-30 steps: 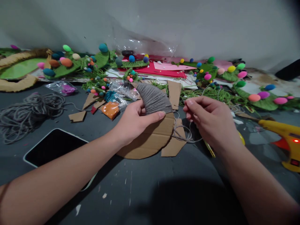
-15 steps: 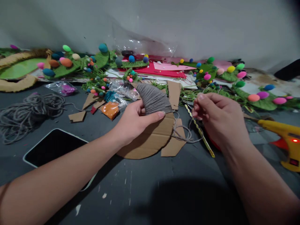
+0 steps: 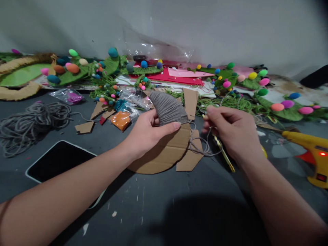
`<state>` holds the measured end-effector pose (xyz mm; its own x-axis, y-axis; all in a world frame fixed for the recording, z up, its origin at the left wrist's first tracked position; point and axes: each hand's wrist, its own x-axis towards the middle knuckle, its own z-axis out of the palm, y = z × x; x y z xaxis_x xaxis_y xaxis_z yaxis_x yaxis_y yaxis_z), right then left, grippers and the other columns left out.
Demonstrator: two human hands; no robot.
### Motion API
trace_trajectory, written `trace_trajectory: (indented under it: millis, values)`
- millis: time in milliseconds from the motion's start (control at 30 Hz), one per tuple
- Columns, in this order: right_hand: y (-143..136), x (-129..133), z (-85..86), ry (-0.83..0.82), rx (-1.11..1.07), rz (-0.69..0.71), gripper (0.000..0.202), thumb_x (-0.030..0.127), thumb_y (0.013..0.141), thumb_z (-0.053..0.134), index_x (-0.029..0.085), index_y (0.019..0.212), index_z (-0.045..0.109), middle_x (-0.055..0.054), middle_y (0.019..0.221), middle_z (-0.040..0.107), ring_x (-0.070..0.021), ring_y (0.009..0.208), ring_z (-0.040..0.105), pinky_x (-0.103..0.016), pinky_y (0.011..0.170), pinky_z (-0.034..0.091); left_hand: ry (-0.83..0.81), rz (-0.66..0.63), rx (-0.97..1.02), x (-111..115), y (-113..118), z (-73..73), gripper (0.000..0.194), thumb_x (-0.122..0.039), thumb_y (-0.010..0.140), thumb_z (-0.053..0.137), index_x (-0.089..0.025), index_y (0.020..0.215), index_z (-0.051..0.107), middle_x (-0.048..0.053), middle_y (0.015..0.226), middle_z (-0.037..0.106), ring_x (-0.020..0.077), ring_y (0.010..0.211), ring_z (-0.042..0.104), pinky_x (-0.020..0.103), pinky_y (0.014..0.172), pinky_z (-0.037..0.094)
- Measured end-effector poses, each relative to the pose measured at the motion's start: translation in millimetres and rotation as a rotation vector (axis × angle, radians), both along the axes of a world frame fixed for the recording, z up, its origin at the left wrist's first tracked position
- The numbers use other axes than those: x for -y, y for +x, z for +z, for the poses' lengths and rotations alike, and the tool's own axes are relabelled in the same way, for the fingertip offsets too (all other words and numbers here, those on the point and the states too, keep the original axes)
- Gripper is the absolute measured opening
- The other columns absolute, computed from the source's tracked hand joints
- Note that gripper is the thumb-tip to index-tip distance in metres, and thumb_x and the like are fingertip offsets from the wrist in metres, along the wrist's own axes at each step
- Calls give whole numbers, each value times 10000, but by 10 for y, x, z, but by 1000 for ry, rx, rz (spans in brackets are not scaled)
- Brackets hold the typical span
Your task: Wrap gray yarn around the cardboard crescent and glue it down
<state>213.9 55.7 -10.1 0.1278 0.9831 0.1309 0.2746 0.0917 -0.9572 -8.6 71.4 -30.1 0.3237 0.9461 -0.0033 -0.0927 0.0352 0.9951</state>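
Observation:
My left hand (image 3: 151, 133) grips a round piece of cardboard (image 3: 164, 150), thumb on the front and fingers behind. Grey yarn (image 3: 170, 108) is wound tightly over its upper part; the lower part is bare brown card. My right hand (image 3: 230, 131) is closed in a pinch on the loose end of the yarn, to the right of the disc. Slack loops of yarn (image 3: 198, 147) hang between the disc and that hand. Beneath the right hand a twisted gold stick (image 3: 224, 153) lies on the table, its upper part partly covered by the fingers.
A heap of grey yarn (image 3: 30, 123) and a phone (image 3: 61, 162) lie on the left. Small plastic bags (image 3: 121, 120) and cardboard scraps (image 3: 190, 104) surround the disc. A yellow glue gun (image 3: 317, 153) with a lit red light stands right. Green leaf decorations (image 3: 282, 106) line the wall.
My right hand has shifted a little left and down with the yarn, now over the upper part of the gold stick. The left hand and the disc have stayed put.

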Motion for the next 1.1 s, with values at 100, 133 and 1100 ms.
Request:
trace_trajectory:
  millis: [100,133,1100]
  values:
    - [-95,37,11,3,54,89,241,423,883,729,222,1013,760,-48,959,748,-143,771,691,-238,636,557,19,-3,6,-5,2,-1,396,-347,801,836,-145,1119,712,78,1149,771,219,1057,724,279,896,571]
    - [-131,51,15,-21,56,119,245,434,892,713,218,995,766,-43,921,748,-136,749,683,-231,630,554,24,-6,4,-7,2,-2,398,-346,804,833,-143,1123,710,79,1152,770,219,1060,723,280,902,568]
    - [-303,77,-1,-115,2,140,207,342,795,804,145,832,750,-16,676,677,-92,562,559,-196,503,438,23,-15,-35,9,1,11,386,-353,810,817,-134,1105,698,104,1150,768,248,1043,725,325,892,569]
